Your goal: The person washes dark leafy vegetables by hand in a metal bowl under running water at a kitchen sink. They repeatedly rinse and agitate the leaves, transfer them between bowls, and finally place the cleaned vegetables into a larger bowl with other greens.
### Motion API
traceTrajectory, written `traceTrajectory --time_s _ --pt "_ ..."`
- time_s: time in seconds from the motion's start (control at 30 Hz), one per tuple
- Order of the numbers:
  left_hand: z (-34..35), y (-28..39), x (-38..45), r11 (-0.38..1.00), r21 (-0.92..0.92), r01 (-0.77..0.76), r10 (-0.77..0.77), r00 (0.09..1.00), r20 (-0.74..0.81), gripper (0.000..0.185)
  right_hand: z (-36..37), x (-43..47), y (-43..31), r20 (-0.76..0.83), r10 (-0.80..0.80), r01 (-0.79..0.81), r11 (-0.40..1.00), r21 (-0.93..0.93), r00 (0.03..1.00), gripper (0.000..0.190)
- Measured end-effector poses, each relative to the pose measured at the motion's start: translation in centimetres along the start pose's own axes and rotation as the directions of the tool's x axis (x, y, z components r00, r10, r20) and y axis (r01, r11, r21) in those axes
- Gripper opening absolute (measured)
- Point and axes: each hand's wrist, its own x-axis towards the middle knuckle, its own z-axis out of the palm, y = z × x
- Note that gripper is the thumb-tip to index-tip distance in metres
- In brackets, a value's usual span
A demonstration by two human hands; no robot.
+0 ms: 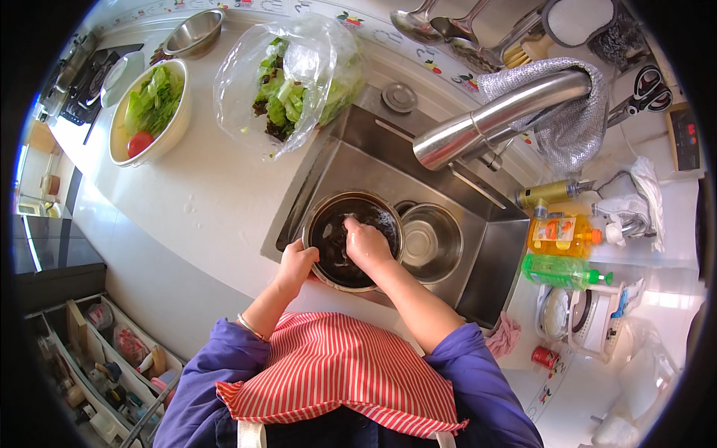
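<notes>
A round, dark-bottomed metal pot (326,227) rests at the near left of the stainless steel sink (386,168), tilted or level I cannot tell. My left hand (296,264) grips the pot's left rim, thumb over the edge. Wet and bent at the wrist, my right hand (367,243) reaches down into the pot over dark, shiny, wet contents. Whether its fingers hold anything is hidden. Right beside the pot in the sink stands a smaller stainless steel bowl (428,243). Above both hangs the metal faucet (470,129), draped with a silvery mesh cloth (571,129).
Leaf lettuce fills a clear plastic bag (235,95) behind the sink's left corner. A cream bowl (168,140) holds lettuce and a tomato (140,144). Orange (563,235) and green (554,271) bottles stand right of the sink. An open drawer (101,353) juts out lower left.
</notes>
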Motion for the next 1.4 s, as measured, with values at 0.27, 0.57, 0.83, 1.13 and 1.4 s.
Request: traceTrajectory --time_s 0.27,0.57,0.83,1.13,1.4 --pt "-0.2 0.1 -0.2 1.0 0.014 0.021 -0.021 1.0 -0.014 0.016 -4.6 -0.4 -3.5 0.165 0.157 -0.129 0.977 -0.172 0.974 0.021" --pt "-0.6 -1.5 1.1 0.999 -0.046 0.004 -0.002 0.999 0.043 0.018 0.1 -1.9 -4.8 0.091 -0.076 0.089 0.986 -0.139 0.993 0.052" --pt "-0.4 -0.4 0.3 0.998 -0.069 0.015 -0.012 0.999 0.047 0.013 0.3 -0.4 -3.5 0.22 -0.075 0.099 0.99 -0.098 0.973 0.019" --pt "-0.1 0.4 -0.2 0.997 -0.058 0.046 -0.044 0.998 0.043 0.014 -3.3 -0.9 -3.6 0.129 0.113 -0.098 0.988 -0.117 0.985 0.053" --pt "-0.1 0.6 -0.4 0.997 -0.067 0.049 -0.045 0.997 0.055 0.021 -4.7 -0.8 -1.5 0.303 0.217 -0.336 0.838 0.429 0.928 0.036"
